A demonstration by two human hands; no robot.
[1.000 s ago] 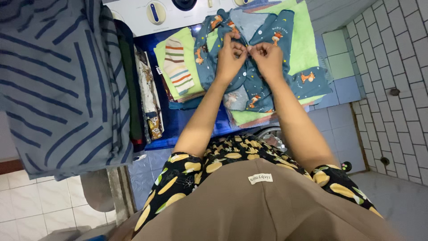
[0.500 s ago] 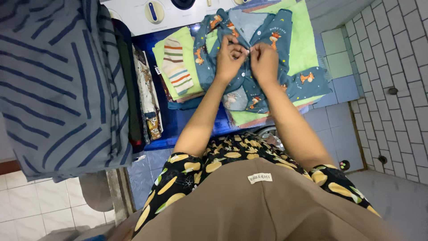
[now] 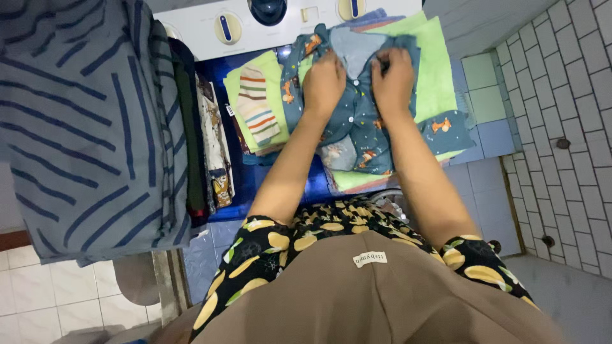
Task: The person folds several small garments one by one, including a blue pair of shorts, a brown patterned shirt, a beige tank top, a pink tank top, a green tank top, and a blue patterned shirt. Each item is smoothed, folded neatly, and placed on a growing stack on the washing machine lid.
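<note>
Both hands, left hand (image 3: 324, 83) and right hand (image 3: 393, 79), pinch the small teal shirt (image 3: 357, 127) at its collar, seemingly buttoning; the lower buttons look next.

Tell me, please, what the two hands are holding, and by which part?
Both the left hand and right hand grip the teal printed shirt at its front opening, near the collar.
</note>
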